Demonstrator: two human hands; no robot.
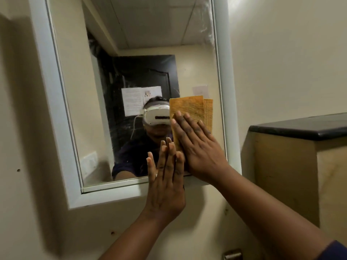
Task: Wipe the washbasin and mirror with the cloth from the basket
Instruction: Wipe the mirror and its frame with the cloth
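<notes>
1. Your folded orange cloth point(189, 111) lies flat against the mirror point(131, 81), in its lower right part.
2. Your right hand point(199, 147) presses it there, grip spread flat, fingers apart, not clamped.
3. Your left hand point(166, 184) rests open at the mirror's bottom edge, seemingly touching the glass.
4. The white frame point(56, 119) surrounds the mirror; a dark-topped ledge point(300, 128) stands to its right.

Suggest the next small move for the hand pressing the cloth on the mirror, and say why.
Probably slide the right hand with the orange cloth up along the right side of the mirror. The cloth sits flat in the lower right part of the glass, and smears show near the upper right edge. The left hand rests open on the lower frame, out of that path.
</notes>
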